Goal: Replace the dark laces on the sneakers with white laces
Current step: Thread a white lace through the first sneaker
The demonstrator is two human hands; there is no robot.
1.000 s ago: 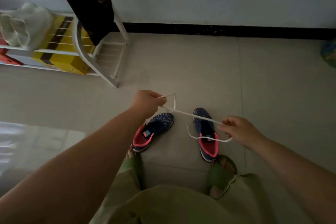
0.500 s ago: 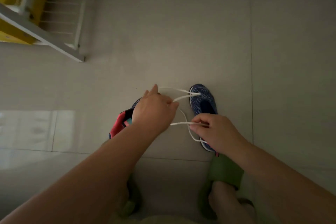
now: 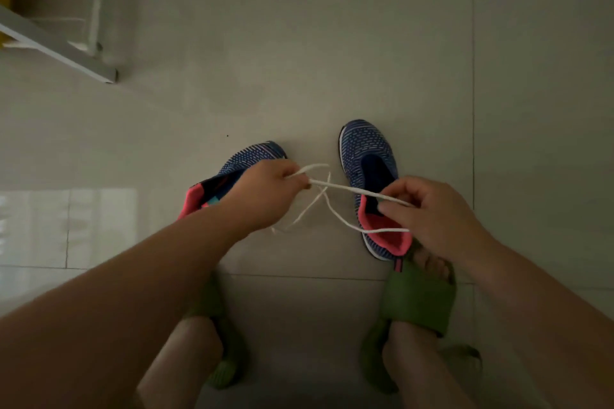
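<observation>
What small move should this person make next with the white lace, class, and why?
Probably lower one lace end to the right sneaker. Both the left hand and right hand pinch the white lace above the floor, and neither sneaker shows any lace threaded.

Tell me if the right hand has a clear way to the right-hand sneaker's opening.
Probably yes: the right hand hovers just above the right-hand sneaker, nothing between them, though it pinches the white lace.

Bare floor (image 3: 299, 43) lies open beyond the two sneakers (image 3: 368, 169), and a clear strip runs between them. A white rack (image 3: 59, 46) blocks the far left. The white lace (image 3: 349, 190), apparently slack, crosses the gap between both hands.
</observation>
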